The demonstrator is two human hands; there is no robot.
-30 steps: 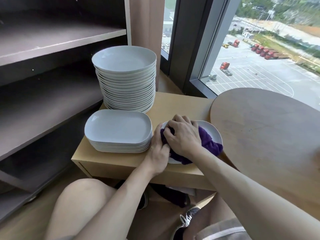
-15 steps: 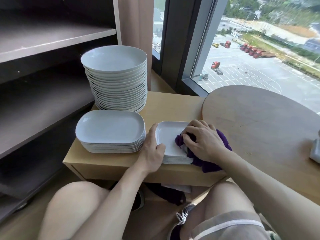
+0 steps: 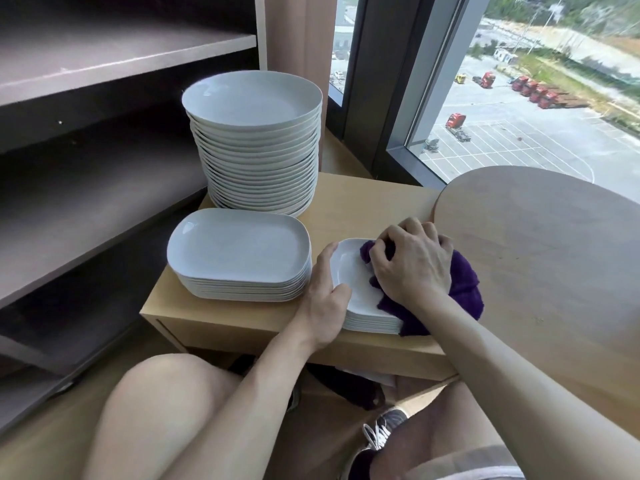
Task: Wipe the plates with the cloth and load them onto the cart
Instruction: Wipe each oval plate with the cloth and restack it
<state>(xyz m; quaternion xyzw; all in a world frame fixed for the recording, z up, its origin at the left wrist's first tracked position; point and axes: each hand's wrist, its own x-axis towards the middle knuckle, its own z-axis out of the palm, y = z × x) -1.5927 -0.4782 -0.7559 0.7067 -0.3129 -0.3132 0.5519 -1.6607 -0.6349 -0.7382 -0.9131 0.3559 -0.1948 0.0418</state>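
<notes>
**Wiping in progress, no plates seen loaded**

Right hand [image 3: 414,263] is clenched on the purple cloth [image 3: 462,289], pressing it onto the top plate of the small stack [image 3: 349,271] at the near right of the low wooden tabletop [image 3: 367,202]. Left hand [image 3: 325,299] steadies that stack at its left edge: thumb over the rim, fingers curled down the side, grip closed on the plates.

Left of it, just beside: stack of oblong plates [image 3: 239,247], untouched by either hand. Behind that, at the far left: tall stack of round plates [image 3: 252,98], also untouched.

Cart: not identifiable in view. Shelving [image 3: 104,60] on the left appears bare; whether it is the cart I cannot tell. Round table [image 3: 554,244] on the right carries no plates.

Judgement: early stage. One plate under the cloth; nothing visibly loaded. All three stacks remain to be wiped and moved, so the bulk of the work is left.
</notes>
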